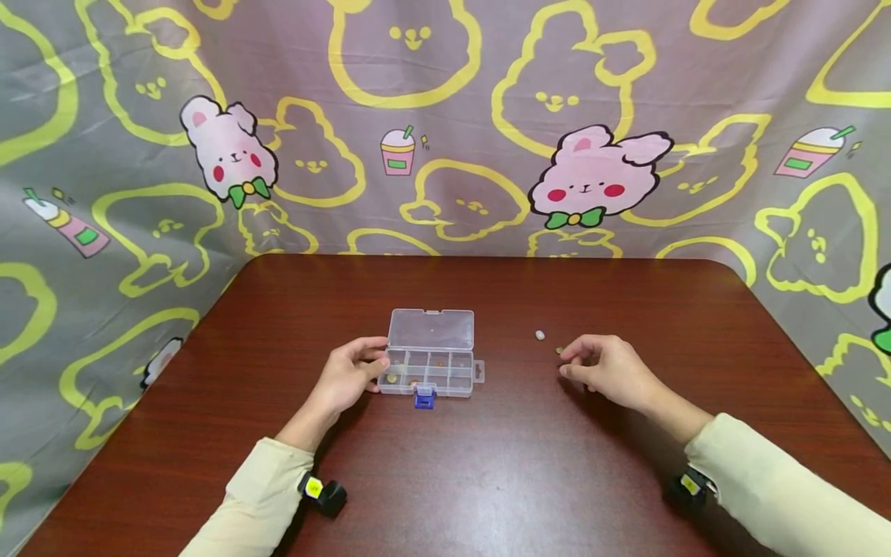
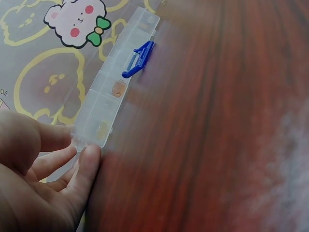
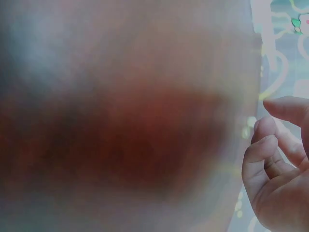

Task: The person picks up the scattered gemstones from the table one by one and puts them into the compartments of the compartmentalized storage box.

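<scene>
A clear plastic compartment box lies on the table with its lid raised at the back. My left hand holds its left end, thumb and fingers against the end wall. Several small pieces lie in its compartments, among them a yellowish one and an orange one. A blue latch sticks out at the front. To the right, my right hand hovers with bent fingers, thumb and index apart. By its index fingertip lies a tiny greenish piece. A small white stone lies farther left.
The dark red-brown table extends around the box and both hands. Cartoon-printed cloth hangs behind the table and along its sides. A clear hanging tab juts from the box's right end.
</scene>
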Motion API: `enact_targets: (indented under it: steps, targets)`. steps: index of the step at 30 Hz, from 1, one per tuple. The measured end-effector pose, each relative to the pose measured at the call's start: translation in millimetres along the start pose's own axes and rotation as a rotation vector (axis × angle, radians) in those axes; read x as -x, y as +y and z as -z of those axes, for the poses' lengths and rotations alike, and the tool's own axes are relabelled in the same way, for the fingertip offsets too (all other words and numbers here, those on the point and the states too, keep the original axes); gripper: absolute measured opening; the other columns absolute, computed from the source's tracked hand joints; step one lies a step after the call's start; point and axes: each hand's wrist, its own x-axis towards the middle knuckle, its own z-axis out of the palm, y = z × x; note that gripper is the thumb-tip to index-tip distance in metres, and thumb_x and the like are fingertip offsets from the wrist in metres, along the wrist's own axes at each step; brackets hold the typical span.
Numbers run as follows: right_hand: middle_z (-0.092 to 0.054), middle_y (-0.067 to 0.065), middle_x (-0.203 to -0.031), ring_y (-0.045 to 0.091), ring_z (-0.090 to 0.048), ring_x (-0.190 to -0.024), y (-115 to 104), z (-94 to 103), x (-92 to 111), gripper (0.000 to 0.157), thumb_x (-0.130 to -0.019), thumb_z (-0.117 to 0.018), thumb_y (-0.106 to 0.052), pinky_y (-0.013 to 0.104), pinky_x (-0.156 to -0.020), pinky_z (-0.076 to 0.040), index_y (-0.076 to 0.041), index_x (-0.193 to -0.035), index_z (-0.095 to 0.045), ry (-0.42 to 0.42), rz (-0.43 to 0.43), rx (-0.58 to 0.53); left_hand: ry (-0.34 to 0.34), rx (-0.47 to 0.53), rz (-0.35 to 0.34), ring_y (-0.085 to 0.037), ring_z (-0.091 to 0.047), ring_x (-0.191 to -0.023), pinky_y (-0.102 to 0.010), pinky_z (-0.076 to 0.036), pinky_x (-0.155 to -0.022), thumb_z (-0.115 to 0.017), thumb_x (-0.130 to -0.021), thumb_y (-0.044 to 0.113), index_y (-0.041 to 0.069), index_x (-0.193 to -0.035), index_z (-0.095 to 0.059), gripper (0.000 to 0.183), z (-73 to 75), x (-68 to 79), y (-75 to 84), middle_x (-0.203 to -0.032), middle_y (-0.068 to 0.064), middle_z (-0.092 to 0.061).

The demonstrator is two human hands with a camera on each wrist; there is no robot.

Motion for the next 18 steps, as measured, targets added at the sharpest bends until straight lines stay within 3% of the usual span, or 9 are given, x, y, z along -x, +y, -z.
enact_targets:
  steps: [7,18]
  targets:
    - [-0.064,0.004,-0.076,0.018,-0.055,-0.056,1,11.5,-9,0.014,-0.087,-0.076,-0.008,0.028,-0.046,-0.046,-0.003,-0.099,-0.071,-0.003,-0.015,0.011,0.002,-0.004,0.001,-0.013,-0.062,-0.075,-0.026,-0.055,-0.055,-0.064,-0.095,-0.004,-0.008,-0.130,-0.060,0.036,-0.1,0.4,0.2,-0.110,-0.024,-0.065]
    - [-0.064,0.003,-0.074,0.019,-0.057,-0.057,4,4.1,-27,0.014,-0.087,-0.076,-0.008,0.029,-0.048,-0.048,-0.002,-0.099,-0.071,-0.006,-0.035,0.042,0.003,0.007,-0.010,-0.013,-0.063,-0.075,-0.026,-0.055,-0.054,-0.064,-0.094,-0.004,-0.008,-0.130,-0.060,0.036,-0.2,-0.7,-2.7,-0.111,-0.026,-0.065]
